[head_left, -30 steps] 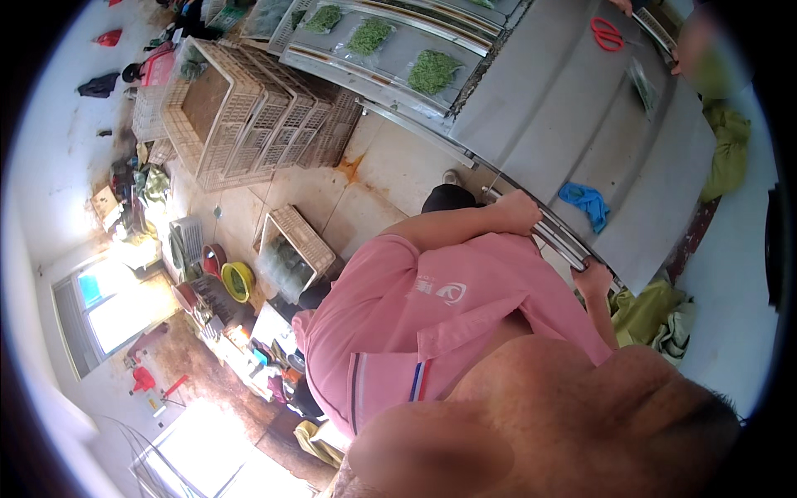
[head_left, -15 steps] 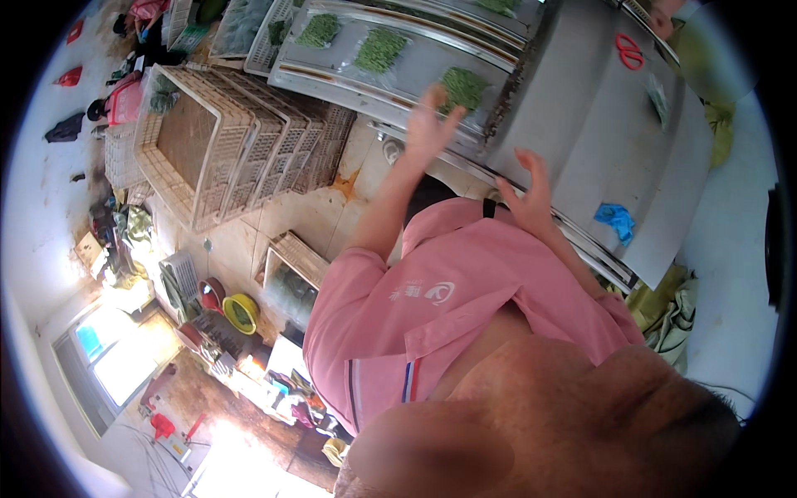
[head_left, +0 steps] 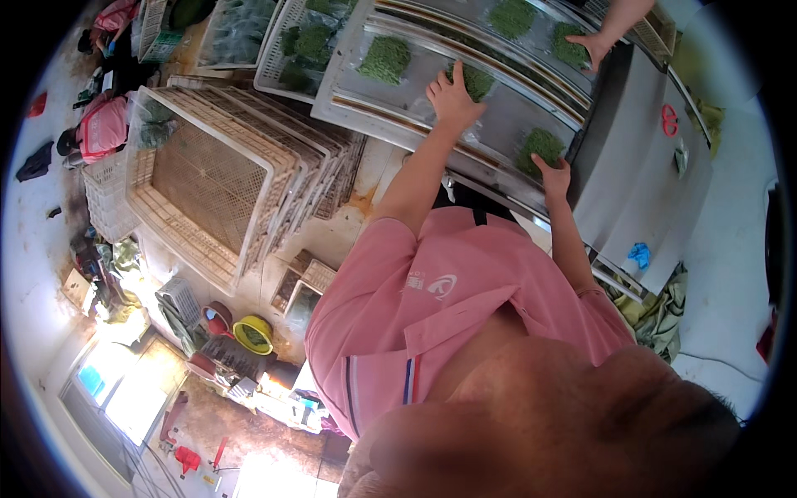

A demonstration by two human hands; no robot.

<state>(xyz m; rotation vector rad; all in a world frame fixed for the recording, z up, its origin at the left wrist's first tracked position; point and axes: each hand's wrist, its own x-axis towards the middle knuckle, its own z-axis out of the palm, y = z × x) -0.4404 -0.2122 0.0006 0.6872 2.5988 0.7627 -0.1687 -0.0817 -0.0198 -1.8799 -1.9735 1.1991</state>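
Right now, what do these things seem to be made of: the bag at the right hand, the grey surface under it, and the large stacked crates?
Bag at the right hand: probably thin clear plastic, since green contents show through; finish unclear. Grey surface: likely metal, smooth and worn, from its faint sheen. Stacked crates: apparently moulded plastic, beige and matte, from their regular lattice.
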